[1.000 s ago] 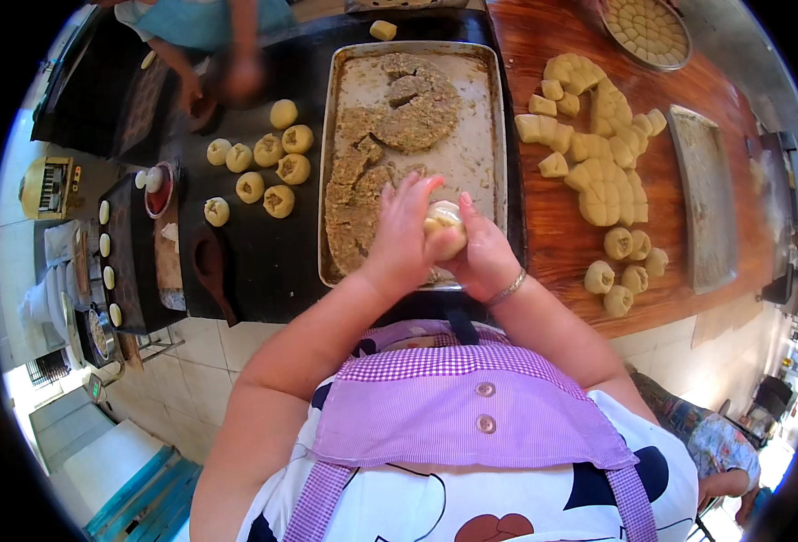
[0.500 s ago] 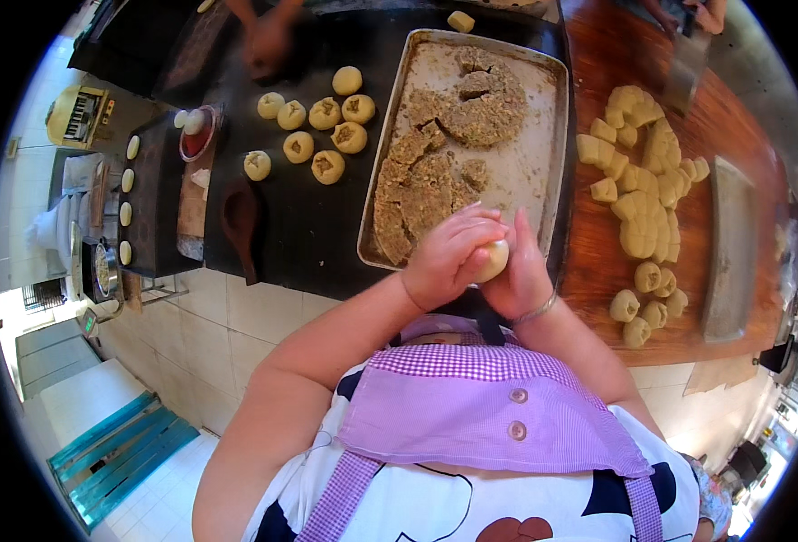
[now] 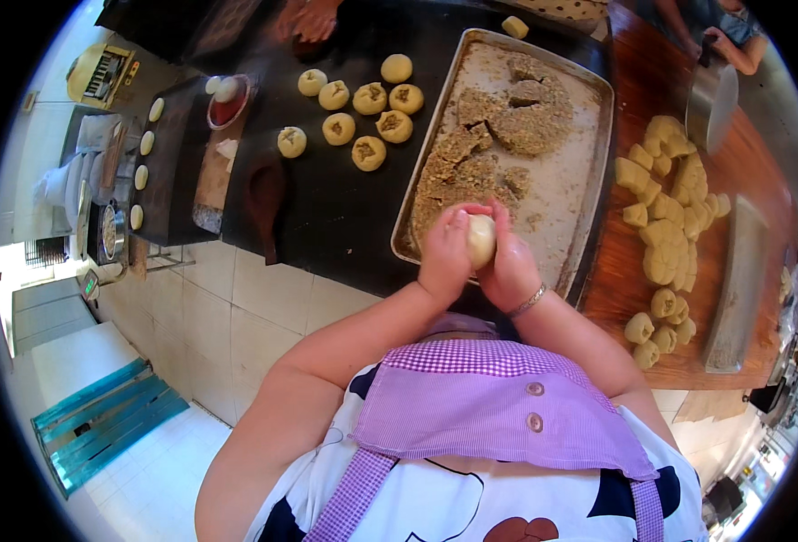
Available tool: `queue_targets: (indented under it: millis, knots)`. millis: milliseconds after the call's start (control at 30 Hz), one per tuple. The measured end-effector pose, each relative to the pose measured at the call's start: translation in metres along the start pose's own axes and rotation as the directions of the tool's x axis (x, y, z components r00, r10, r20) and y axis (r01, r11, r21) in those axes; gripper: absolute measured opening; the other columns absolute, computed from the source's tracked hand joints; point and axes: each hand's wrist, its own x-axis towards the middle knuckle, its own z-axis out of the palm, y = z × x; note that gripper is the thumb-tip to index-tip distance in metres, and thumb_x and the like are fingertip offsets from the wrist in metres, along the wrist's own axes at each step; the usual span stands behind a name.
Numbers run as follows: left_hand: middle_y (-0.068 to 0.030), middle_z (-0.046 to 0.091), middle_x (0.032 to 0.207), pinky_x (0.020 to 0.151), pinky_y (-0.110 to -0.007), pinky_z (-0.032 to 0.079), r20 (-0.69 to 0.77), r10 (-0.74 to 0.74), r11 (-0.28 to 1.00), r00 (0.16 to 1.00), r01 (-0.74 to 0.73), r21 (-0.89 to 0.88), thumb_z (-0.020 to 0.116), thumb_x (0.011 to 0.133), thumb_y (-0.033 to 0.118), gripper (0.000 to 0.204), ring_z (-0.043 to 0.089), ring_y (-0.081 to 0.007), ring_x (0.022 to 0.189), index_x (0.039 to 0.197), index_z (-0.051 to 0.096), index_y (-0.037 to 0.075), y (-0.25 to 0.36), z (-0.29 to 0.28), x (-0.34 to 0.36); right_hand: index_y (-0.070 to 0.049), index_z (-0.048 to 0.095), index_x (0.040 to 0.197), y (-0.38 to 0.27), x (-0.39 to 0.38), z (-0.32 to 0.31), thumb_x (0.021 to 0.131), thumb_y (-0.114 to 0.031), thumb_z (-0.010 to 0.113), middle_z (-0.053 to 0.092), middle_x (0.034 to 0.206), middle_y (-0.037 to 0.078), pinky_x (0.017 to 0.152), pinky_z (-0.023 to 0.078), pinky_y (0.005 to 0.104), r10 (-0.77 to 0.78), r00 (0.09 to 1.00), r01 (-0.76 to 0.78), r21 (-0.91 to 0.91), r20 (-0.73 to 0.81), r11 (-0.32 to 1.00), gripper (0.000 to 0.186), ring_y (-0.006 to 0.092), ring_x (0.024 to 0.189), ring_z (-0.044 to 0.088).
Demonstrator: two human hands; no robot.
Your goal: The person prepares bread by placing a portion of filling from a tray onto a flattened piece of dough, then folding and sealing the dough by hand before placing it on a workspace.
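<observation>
A smooth, pale dough ball (image 3: 481,241) is cupped between my two hands, over the near edge of a metal tray (image 3: 569,194). My left hand (image 3: 447,253) wraps its left side with curled fingers. Against its right side presses my right hand (image 3: 512,269), with a bracelet at the wrist. Crumbly brown filling (image 3: 532,126) lies in thick slabs on the tray. Left of the tray, several round dough balls (image 3: 369,154) sit on the black table, some with filling showing through open tops.
Cut dough pieces (image 3: 665,244) and several rolled ones (image 3: 662,303) lie on the reddish wooden table, beside a long metal plate (image 3: 735,289). A dark wooden spoon (image 3: 265,208) rests on the black table. Other people's hands (image 3: 310,20) work at the far side; one person holds a shiny metal object (image 3: 712,108).
The view has shifted, moving the tables rightward. My hands have turned about the dough ball, which shows more now. Far right, the other person's metal object has turned.
</observation>
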Motion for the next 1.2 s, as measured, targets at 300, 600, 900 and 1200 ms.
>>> queue_targets:
  millis: [300,600,900,1200]
  knots:
    - [-0.0039,0.066,0.089,0.070,-0.033,0.052,-0.713,0.098,0.960,0.695,-0.254,-0.116,0.048,0.099,0.031,0.030,0.063,-0.0181,0.077,0.099,0.067,0.008,-0.028,-0.194,0.112,-0.005,0.038,0.144,-0.013,-0.001,-0.095,0.102,-0.051,0.035,0.042,0.147,0.015,0.111,0.030,0.0407,-0.168,0.977,0.092,-0.455,-0.128,0.886,0.062,0.0241,0.137,0.039]
    - [-0.0224,0.033,0.150,0.111,-0.044,0.031,-0.274,0.095,0.324,0.957,0.231,0.917,0.044,0.100,0.047,0.064,0.036,-0.0389,0.135,0.143,0.039,-0.001,-0.109,-0.303,0.184,0.003,0.057,0.120,-0.055,-0.014,-0.267,0.088,-0.016,0.066,0.063,0.117,0.013,0.092,0.049,0.0313,-0.697,0.537,0.009,-0.823,-0.475,0.567,0.038,0.0216,0.102,0.062]
    - [-0.0191,0.045,0.141,0.110,-0.043,0.033,0.189,0.309,0.326,0.932,-0.291,0.900,0.060,0.089,0.010,0.040,0.041,-0.0363,0.132,0.127,0.053,0.000,-0.087,-0.194,0.071,-0.007,0.052,0.130,-0.150,0.038,-0.264,0.078,-0.034,0.077,0.059,0.125,0.013,0.100,0.043,0.0408,-0.835,0.497,-0.540,-0.837,-0.234,-0.087,0.064,0.0311,0.123,0.050]
    - [-0.0128,0.056,0.128,0.103,-0.038,0.041,0.189,0.226,0.470,0.956,-0.277,0.838,0.056,0.087,0.000,0.029,0.052,-0.0302,0.122,0.115,0.060,0.004,-0.063,-0.156,0.049,-0.004,0.057,0.114,-0.129,0.042,-0.289,0.074,-0.024,0.079,0.061,0.111,0.012,0.094,0.046,0.0385,-0.833,0.548,0.026,-0.994,-0.079,0.111,0.051,0.0302,0.110,0.056]
